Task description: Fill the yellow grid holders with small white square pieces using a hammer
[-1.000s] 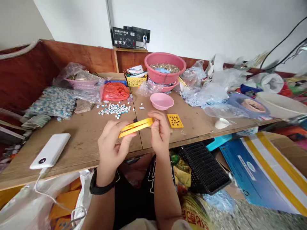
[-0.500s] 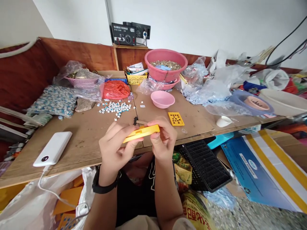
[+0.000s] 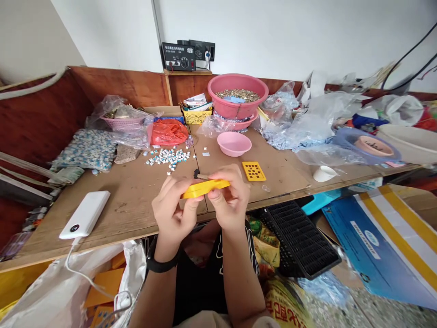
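Both hands hold a flat yellow plastic case edge-on above the front of the table. My left hand grips its left end, thumb below and fingers over the top. At the right end, my right hand pinches it the same way. The case's broad faces are turned from view. Just behind it is a small black piece with a brown strip. A yellow plate with square holes lies on the table to the right. Farther left is a scatter of small white-and-blue pieces.
A pink bowl stands mid-table, with a larger pink basin of small metal parts behind. A white power bank with a cable lies front left. A red bag and a white cup are also on the table.
The yellow case has levelled out from a slant, its right end lower than before. Both hands still hold it. The whole view has shifted slightly.
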Motion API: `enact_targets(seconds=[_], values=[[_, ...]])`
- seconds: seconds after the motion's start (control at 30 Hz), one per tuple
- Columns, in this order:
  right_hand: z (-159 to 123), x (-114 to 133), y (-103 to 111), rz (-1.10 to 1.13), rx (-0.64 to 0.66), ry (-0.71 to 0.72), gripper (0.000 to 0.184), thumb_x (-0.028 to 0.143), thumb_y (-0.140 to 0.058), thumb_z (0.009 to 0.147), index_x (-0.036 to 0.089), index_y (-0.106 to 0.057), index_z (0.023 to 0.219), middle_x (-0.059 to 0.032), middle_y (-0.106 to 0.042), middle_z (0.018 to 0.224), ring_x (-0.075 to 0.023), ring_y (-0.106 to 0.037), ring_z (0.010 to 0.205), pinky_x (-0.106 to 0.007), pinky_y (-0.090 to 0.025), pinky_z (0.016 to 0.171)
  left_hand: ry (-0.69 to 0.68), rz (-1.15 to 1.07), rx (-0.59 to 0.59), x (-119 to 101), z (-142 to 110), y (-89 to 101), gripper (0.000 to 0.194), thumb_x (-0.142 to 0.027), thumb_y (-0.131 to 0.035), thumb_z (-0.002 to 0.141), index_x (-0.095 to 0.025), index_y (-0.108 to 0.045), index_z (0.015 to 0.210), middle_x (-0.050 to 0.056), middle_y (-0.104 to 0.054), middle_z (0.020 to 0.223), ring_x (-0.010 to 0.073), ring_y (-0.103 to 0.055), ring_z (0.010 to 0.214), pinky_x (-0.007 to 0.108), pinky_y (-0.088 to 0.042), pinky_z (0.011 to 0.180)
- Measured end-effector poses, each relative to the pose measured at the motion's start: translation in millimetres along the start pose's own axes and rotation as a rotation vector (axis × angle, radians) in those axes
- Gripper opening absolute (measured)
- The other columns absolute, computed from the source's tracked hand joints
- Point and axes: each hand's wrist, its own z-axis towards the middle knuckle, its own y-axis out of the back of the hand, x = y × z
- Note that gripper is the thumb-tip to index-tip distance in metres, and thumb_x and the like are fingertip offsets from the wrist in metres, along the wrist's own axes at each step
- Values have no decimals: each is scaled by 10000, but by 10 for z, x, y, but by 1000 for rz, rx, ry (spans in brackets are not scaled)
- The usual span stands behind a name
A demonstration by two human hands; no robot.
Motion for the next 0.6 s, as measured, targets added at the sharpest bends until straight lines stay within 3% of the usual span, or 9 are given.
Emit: enact_targets(seconds=[0.13,0.2,0.3,0.37,0.47,0.6], values=[[-11,-18,-44,32,8,-16,224,512,-678,1175,298,-742,1190,-57,-688,1058,-241,-710,975,-397,-632,821,-12,95,23,-15,29,85,180,-378,-738,1139,-220,-799,1201,69,-787,963,215,-679,814,367,-544,772],[30,50,5,14,71,-34,138,417,-708,1167,316,-781,1227,-68,-717,1150,-259,-727,1098,-439,-648,930,-13,133,107,21,56,171,166,-355,-776,1118,-215,-797,1205,61,-782,946,208,-667,801,363,-530,762],[77,159,60,-34,209,-63,190,364,-752,1142,345,-820,1318,-80,-750,1306,-293,-721,1251,-517,-629,1081,-34,154,195,59,90,271,114,-293,-737,1132,-214,-784,1200,54,-765,932,209,-658,819,359,-508,755],[70,173,33,15,249,-62,206,397,-781,1130,343,-831,1323,-67,-773,1248,-276,-739,1160,-491,-637,1034,-47,184,201,63,92,284,116,-278,-692,1147,-217,-779,1193,54,-751,917,215,-643,818,367,-493,755],[20,93,-53,107,158,-47,187,455,-814,1113,317,-858,1232,-43,-762,1089,-230,-720,975,-417,-628,897,-77,260,180,61,64,232,148,-295,-663,1151,-218,-790,1140,54,-736,868,223,-614,787,386,-472,759],[-18,-89,-40,160,181,-79,206,494,-835,1094,321,-867,1202,-39,-752,1057,-223,-705,954,-388,-611,840,-75,247,183,77,34,160,160,-309,-689,1139,-229,-822,1176,64,-793,912,232,-665,809,401,-505,805]])
